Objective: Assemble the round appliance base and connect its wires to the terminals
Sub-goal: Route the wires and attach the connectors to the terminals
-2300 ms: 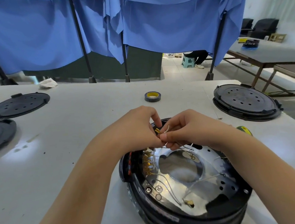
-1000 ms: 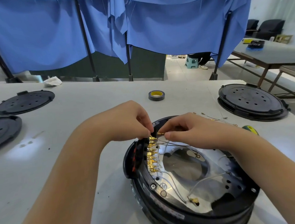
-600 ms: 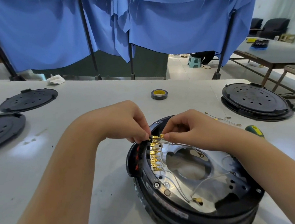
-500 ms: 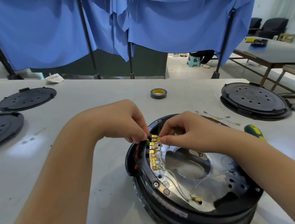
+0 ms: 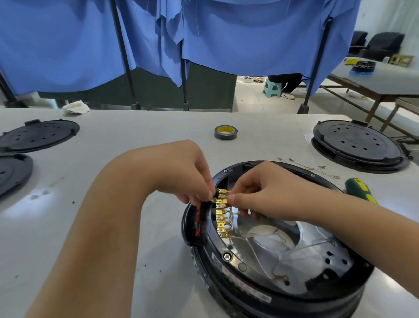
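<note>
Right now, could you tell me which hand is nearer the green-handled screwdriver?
Right. The right hand is beside the green-handled screwdriver; the left hand lies beyond it.

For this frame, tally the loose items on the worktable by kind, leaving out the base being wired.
Black round covers: 3, two at left, one at right
Tape roll: 1
Screwdriver: 1
White rag: 1
Spare wire bundle: 1, strands too fine to count
Total: 7
</note>
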Demonstrator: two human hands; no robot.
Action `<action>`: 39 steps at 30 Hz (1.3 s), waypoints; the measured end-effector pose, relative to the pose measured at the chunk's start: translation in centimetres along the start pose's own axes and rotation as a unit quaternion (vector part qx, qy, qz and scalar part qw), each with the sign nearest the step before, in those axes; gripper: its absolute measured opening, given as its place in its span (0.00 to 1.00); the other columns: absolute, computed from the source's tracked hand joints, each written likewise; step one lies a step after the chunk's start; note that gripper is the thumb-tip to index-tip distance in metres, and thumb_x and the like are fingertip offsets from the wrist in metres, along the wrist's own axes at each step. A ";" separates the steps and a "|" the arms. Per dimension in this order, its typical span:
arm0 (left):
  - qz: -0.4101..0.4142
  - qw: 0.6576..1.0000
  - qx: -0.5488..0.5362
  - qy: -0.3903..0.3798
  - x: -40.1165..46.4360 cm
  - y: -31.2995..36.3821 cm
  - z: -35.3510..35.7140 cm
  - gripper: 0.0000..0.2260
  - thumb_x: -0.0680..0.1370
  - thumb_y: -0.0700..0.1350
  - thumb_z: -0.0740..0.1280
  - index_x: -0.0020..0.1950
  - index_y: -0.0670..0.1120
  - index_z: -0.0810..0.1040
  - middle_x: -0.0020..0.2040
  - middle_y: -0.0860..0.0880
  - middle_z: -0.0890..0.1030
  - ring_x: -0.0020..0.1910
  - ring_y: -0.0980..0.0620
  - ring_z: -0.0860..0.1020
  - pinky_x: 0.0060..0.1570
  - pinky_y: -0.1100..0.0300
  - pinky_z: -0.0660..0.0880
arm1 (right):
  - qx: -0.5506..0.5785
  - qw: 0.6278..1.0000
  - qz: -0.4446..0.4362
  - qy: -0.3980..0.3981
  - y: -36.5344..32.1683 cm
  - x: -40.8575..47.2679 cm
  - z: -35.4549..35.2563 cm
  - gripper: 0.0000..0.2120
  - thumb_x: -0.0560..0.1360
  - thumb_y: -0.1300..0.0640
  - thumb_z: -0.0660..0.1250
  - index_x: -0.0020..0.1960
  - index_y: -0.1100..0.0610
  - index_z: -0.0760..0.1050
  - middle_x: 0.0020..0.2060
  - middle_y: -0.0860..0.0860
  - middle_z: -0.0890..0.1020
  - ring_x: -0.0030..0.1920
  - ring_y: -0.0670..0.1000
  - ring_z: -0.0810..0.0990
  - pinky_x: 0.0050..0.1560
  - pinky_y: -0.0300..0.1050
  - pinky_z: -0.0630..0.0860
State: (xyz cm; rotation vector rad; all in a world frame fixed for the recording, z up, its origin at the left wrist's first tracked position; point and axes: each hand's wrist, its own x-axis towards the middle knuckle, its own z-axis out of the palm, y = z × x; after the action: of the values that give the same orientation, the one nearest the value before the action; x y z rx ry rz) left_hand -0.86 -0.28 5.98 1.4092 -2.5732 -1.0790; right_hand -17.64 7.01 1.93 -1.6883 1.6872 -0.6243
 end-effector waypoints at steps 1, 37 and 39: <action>0.000 1.000 0.003 0.002 0.0 0.1 0.0 0.05 0.74 0.40 0.71 0.40 0.49 0.84 0.32 0.52 0.84 0.31 0.62 0.82 0.32 0.71 0.75 | 0.013 1.000 0.009 0.001 -0.1 -0.1 0.0 0.09 0.76 0.55 0.69 0.38 0.54 0.81 0.24 0.45 0.80 0.23 0.38 0.75 0.25 0.29 0.69; -0.005 1.000 0.005 0.011 0.0 0.5 0.3 0.06 0.75 0.39 0.71 0.39 0.47 0.84 0.32 0.50 0.85 0.31 0.60 0.82 0.33 0.70 0.77 | -0.072 0.993 -0.065 0.072 0.9 -0.4 1.4 0.07 0.76 0.54 0.67 0.43 0.51 0.84 0.31 0.45 0.84 0.32 0.42 0.80 0.38 0.36 0.78; -0.005 1.000 0.003 0.011 0.0 0.5 0.3 0.05 0.75 0.39 0.71 0.40 0.47 0.84 0.32 0.50 0.84 0.31 0.60 0.82 0.33 0.70 0.77 | -0.057 0.994 -0.058 0.071 0.9 -0.3 1.5 0.07 0.76 0.54 0.68 0.42 0.52 0.84 0.30 0.44 0.83 0.31 0.42 0.81 0.38 0.37 0.80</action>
State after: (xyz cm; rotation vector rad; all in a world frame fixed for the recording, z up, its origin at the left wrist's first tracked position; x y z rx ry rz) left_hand -1.34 0.12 6.04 1.4292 -2.5591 -1.0511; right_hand -17.16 7.51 0.32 -1.8712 1.7614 -0.7300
